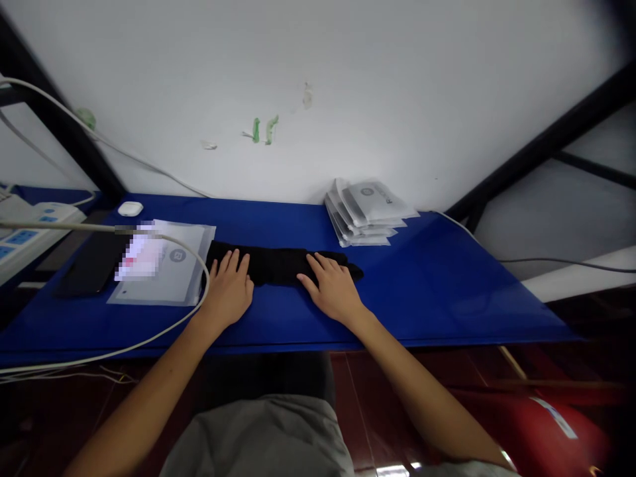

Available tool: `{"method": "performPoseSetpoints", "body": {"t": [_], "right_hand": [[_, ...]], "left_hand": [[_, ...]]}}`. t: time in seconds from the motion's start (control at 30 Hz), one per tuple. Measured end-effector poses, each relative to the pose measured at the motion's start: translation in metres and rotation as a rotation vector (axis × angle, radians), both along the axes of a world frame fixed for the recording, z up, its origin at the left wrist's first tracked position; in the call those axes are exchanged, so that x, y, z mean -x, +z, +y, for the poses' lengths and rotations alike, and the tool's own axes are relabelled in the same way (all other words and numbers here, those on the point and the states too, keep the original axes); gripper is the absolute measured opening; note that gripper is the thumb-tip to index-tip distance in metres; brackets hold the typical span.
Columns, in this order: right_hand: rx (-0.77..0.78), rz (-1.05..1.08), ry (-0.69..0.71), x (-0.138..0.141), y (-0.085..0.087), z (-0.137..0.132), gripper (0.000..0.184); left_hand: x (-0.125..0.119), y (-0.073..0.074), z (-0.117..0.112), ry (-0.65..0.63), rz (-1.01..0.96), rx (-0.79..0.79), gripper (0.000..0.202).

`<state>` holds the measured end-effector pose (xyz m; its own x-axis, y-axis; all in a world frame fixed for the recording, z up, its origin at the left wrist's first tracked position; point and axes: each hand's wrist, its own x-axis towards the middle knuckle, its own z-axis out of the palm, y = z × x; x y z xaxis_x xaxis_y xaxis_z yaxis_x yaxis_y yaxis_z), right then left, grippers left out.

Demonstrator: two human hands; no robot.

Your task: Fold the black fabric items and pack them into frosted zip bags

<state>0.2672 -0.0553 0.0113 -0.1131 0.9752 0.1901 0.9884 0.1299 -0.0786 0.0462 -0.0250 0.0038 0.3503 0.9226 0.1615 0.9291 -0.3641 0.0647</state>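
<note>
Near the back edge of the blue tabletop (pixel 422 298), a stack of translucent bags (pixel 370 205) is placed; their contents cannot be told. Toward the left edge, another bag (pixel 173 275) is laid. Between both side edges, a black cloth (pixel 275 267) is covered partly by the left hand (pixel 231 291) and the right hand (pixel 334 286), opened flat, with nothing gripped.
</note>
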Motion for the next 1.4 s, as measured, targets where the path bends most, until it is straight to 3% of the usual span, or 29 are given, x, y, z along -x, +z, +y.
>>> {"method": "performPoseSetpoints", "body": {"t": [0.13, 0.3, 0.47, 0.7, 0.93, 1.13, 1.4], "right_hand": [[-0.019, 0.004, 0.019, 0.002, 0.0, 0.002, 0.053], [-0.058, 0.004, 0.019, 0.002, -0.004, 0.003, 0.051], [-0.094, 0.024, 0.013, 0.002, -0.01, 0.003, 0.052], [-0.101, 0.034, 0.007, 0.002, -0.013, 0.004, 0.052], [-0.135, 0.054, 0.012, 0.002, -0.016, 0.004, 0.05], [-0.154, 0.062, 0.019, 0.001, -0.018, 0.004, 0.049], [-0.144, 0.071, 0.011, 0.001, -0.019, 0.004, 0.05]], "left_hand": [[0.002, 0.003, -0.004, 0.025, -0.005, -0.056, 0.048], [-0.001, 0.01, -0.027, 0.021, -0.067, -0.162, 0.043], [-0.001, 0.003, -0.039, 0.095, -0.13, -0.21, 0.037], [0.002, -0.008, -0.04, 0.258, -0.212, -0.202, 0.033], [0.003, -0.009, -0.039, 0.459, -0.355, -0.237, 0.046], [0.001, -0.001, -0.032, 0.574, -0.374, -0.194, 0.06], [-0.004, 0.009, -0.014, 0.713, -0.327, -0.082, 0.048]]}}
